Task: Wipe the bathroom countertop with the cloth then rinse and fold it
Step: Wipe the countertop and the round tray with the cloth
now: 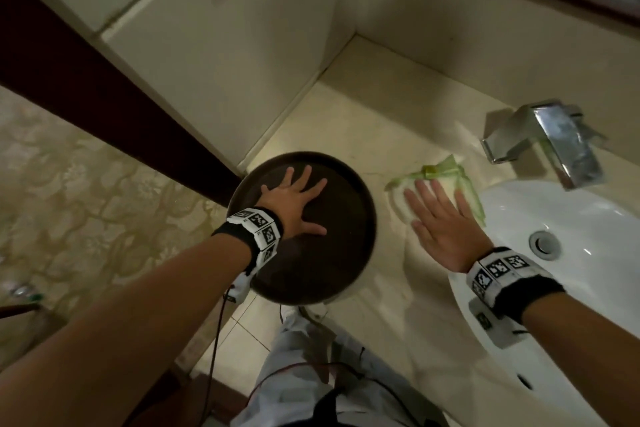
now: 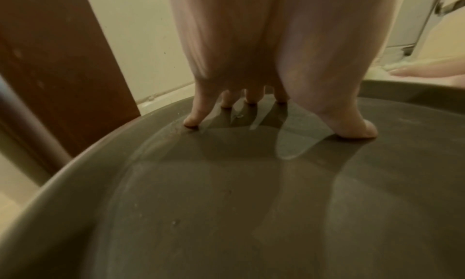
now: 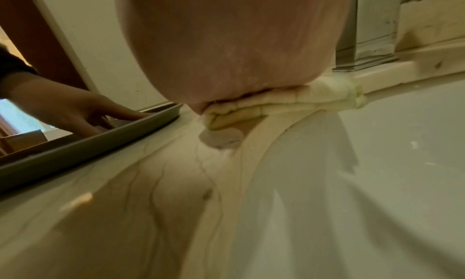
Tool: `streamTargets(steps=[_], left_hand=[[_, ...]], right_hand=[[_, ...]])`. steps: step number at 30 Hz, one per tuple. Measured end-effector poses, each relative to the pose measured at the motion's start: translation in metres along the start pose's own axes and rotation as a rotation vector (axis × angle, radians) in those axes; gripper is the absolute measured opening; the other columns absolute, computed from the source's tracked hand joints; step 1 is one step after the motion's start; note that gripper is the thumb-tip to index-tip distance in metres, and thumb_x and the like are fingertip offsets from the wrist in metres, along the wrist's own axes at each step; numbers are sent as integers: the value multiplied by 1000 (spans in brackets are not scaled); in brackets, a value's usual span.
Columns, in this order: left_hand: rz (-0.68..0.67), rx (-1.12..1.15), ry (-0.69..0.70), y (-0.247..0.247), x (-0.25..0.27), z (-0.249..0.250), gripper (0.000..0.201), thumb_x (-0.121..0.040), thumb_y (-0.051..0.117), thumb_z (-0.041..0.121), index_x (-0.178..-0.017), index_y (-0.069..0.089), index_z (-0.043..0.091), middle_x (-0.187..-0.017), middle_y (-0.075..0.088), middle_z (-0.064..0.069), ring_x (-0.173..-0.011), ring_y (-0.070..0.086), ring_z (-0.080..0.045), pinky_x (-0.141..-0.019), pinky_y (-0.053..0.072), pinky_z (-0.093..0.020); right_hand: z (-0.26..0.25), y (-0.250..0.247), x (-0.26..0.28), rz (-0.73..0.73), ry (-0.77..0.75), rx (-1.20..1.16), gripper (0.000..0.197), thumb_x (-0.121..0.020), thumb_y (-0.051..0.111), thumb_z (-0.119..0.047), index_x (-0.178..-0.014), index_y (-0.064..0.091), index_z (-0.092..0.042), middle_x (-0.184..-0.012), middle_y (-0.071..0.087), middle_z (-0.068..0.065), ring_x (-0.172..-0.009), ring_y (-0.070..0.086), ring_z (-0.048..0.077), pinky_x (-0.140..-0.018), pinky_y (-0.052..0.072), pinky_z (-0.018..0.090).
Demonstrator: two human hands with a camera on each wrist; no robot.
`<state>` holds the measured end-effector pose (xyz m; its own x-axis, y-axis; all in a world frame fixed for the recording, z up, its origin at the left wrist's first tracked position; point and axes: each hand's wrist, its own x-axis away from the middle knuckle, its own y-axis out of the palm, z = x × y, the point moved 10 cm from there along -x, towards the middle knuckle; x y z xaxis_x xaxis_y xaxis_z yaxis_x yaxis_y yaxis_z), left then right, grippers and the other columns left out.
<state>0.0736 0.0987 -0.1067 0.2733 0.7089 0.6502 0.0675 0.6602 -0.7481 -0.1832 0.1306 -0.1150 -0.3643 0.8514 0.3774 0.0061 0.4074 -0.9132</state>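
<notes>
A white cloth with green edging lies on the beige marble countertop beside the sink rim. My right hand presses flat on it with straight, spread fingers. In the right wrist view the cloth is bunched under my palm at the basin's edge. My left hand rests flat, fingers spread, on a round dark brown tray at the counter's left front. In the left wrist view its fingertips touch the tray's surface.
A white basin with a drain sits at the right, under a chrome faucet. Walls close the counter at the back and left. The tray overhangs the counter's front edge. A dark wooden door frame stands at the left.
</notes>
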Motion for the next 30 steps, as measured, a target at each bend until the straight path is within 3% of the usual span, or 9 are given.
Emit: streamTargets(steps=[7, 14, 16, 20, 25, 30], left_hand=[[-17, -21, 21, 6, 3, 1, 100, -78, 53, 74, -150, -10, 42, -159, -22, 3, -146, -17, -31, -107, 14, -74], [-9, -12, 43, 6, 3, 3, 101, -79, 53, 72, -152, -9, 38, -160, -20, -1, -146, -15, -35, -106, 14, -75], [-21, 7, 41, 6, 3, 3, 101, -80, 55, 70, -152, -8, 38, -160, -21, -1, -146, -16, -35, -106, 12, -75], [-29, -15, 51, 9, 2, 3, 100, -82, 52, 69, -152, -10, 35, -159, -23, -3, -145, -19, -37, -104, 12, -77], [-37, -43, 76, 14, -2, 3, 101, -82, 52, 69, -152, -12, 34, -158, -26, -4, -144, -21, -38, -102, 11, -78], [-49, -25, 66, 17, -4, 3, 102, -81, 54, 69, -152, -12, 35, -158, -27, -3, -143, -23, -37, -102, 9, -78]], right_hand=[[0, -2, -12, -14, -7, 27, 63, -92, 4, -44, -154, 4, -30, -163, 2, -2, -149, -4, 22, -117, 2, 51], [-40, -25, -71, -67, -98, 72, 69, -85, -10, -49, -152, -9, -33, -162, -10, -3, -148, -11, 22, -118, -4, 50], [-53, -33, -97, -84, -129, 87, 66, -88, -5, -48, -152, -8, -32, -162, -12, -3, -148, -13, 22, -118, -5, 50], [-75, -53, -148, -105, -220, 160, 58, -102, 25, -35, -153, -3, -33, -162, -10, -2, -149, -10, 23, -118, 1, 49], [-119, -72, -193, -150, -323, 263, 57, -103, 24, -38, -154, 0, -32, -163, -8, 0, -149, -6, 27, -117, 7, 49], [-154, -70, -216, -186, -325, 364, 58, -104, 23, -38, -153, -7, -31, -162, -12, 2, -148, -9, 30, -117, 4, 56]])
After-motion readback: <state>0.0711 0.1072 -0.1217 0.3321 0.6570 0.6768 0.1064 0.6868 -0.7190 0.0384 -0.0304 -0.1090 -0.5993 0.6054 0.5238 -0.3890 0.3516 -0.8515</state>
